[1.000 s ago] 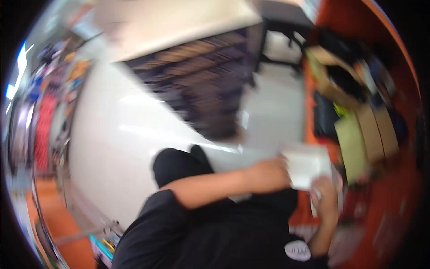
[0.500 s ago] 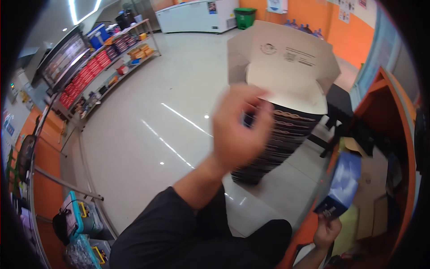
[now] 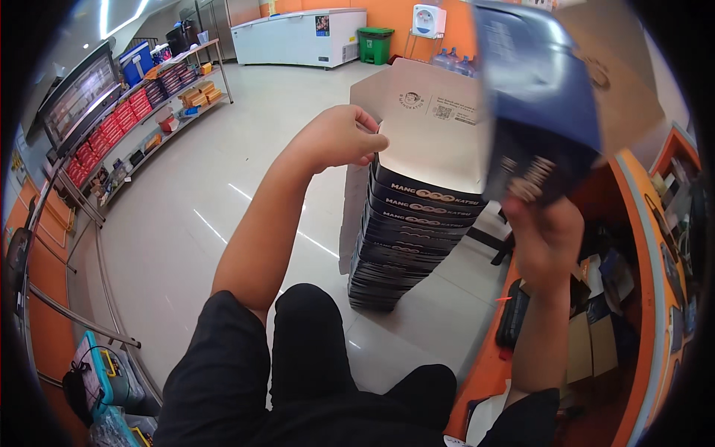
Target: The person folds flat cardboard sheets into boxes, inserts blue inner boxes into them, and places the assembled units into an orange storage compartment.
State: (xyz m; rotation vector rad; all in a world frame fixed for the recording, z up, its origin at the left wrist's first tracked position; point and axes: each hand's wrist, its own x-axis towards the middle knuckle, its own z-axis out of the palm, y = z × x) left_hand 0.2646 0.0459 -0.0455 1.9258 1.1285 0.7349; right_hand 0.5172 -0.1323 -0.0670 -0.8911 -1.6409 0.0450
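A tall stack of nested dark blue food cartons [image 3: 421,216] rises from the floor in front of me. The top carton [image 3: 428,153] has its pale inside and flaps facing up. At its left edge, my left hand [image 3: 342,140] is closed, thumb and fingers pinching the rim. To the right, my right hand [image 3: 547,237] is closed on the lower edge of another dark blue carton [image 3: 540,97], raised and blurred. Its brown flap [image 3: 618,82] spreads out to the right, and it covers part of the stack's right side.
An orange shelf unit [image 3: 633,246] holding clutter and cardboard stands close on my right. Shelves with red boxes [image 3: 123,115] line the left. Teal-edged bins [image 3: 97,372] sit at lower left. A white chest freezer [image 3: 298,39] and green bin [image 3: 375,45] are at the back.
My right hand has lifted its carton from the shelf side up beside the stack. My left hand has shifted left in the picture to the top carton's left edge. The view has turned right.
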